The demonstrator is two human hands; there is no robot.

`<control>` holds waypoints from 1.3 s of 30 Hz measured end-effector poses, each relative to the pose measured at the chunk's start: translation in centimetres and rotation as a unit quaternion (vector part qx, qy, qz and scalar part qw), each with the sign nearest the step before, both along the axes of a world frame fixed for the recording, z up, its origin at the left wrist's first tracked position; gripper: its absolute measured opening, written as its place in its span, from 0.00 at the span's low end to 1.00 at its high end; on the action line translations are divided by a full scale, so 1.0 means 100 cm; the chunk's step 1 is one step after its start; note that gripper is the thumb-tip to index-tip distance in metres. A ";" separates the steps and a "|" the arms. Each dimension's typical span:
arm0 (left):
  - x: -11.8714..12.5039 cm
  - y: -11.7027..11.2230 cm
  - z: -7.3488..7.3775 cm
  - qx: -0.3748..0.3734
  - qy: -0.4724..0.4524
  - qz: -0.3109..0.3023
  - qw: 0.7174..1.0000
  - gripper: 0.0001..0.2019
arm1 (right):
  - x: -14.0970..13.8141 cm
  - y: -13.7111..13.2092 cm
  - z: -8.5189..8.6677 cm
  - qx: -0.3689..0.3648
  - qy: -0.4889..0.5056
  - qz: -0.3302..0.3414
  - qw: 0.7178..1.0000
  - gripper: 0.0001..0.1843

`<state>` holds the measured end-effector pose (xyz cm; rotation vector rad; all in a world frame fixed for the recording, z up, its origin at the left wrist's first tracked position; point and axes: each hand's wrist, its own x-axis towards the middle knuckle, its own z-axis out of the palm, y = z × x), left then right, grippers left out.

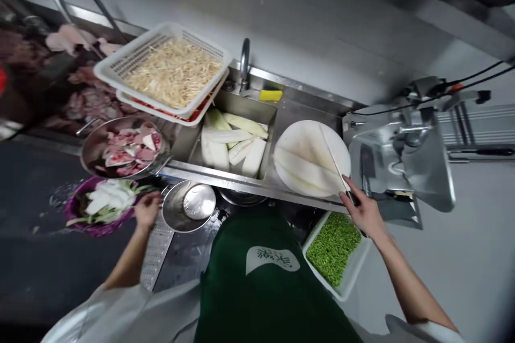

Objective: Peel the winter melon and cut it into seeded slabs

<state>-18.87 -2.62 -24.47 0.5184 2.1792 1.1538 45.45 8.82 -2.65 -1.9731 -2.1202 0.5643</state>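
My right hand (364,211) is closed around the dark handle of a kitchen knife (333,158). Its blade lies across the right part of a round white cutting board (300,139). On that board rests a long, pale peeled vegetable (308,171), along the near side. Well off to the left, my left hand (147,210) hangs at the right edge of a purple basket (98,229) holding white and green vegetable scraps (110,198). Motion blurs its fingers, so whether they grip anything is unclear. More peeled pale vegetable pieces (231,142) lie in the sink.
A metal pot (171,214) stands below the sink's front edge. Left of the sink are a pan of meat (131,150) and a white basket of pale shreds (177,72). A crate of chopped greens (333,252) sits below right, near a metal slicer (422,155).
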 end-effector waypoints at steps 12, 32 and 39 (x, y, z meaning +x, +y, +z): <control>0.371 0.239 0.020 0.144 -0.311 -0.135 0.930 0.34 | 0.207 0.141 -0.045 -0.157 -0.294 0.258 0.907 0.29; 0.411 0.169 0.023 0.115 -0.240 -0.042 0.963 0.32 | 0.160 0.182 -0.059 -0.191 -0.344 0.367 0.843 0.32; 0.403 0.164 0.023 0.121 -0.290 -0.044 0.948 0.32 | -0.095 0.276 -0.078 -0.132 -0.263 0.490 0.821 0.31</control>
